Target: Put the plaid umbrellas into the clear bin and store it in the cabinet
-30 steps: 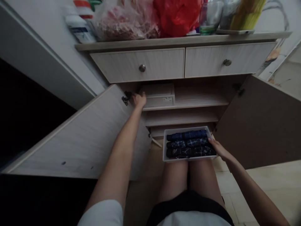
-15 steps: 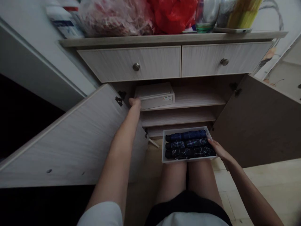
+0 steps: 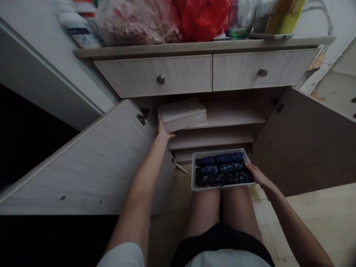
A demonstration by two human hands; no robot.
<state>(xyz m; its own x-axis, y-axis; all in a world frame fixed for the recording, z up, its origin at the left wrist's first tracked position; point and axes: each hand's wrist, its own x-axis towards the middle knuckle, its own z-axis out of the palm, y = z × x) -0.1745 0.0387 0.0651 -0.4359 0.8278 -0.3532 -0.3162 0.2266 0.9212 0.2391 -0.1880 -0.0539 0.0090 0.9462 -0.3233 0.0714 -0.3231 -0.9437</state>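
Note:
My left hand (image 3: pixel 164 129) is at the front left corner of a pale lidded box (image 3: pixel 182 118) on the upper shelf. Its fingers lie against the corner, and the thumb points right below the front edge. The box sits askew, its left end jutting past the shelf front. My right hand (image 3: pixel 257 175) grips the right side of a translucent plastic bin (image 3: pixel 195 186), which rests on my thighs. Inside lie three folded umbrellas side by side: a blue one (image 3: pixel 222 159), a dark plaid one (image 3: pixel 222 168) and a black checked one (image 3: pixel 224 179).
The cabinet's left door (image 3: pixel 83 163) and right door (image 3: pixel 311 144) stand wide open beside my arms. Two closed drawers (image 3: pixel 183 74) sit above the shelves (image 3: pixel 211 139). On top are bottles (image 3: pixel 76 29), a clear bag (image 3: pixel 136 24), a red bag (image 3: pixel 201 18) and a glass (image 3: pixel 240 22).
My left hand has shifted down and right around the box's corner, with the thumb now spread. The box's left end has swung forward. My right hand and the bin hardly moved.

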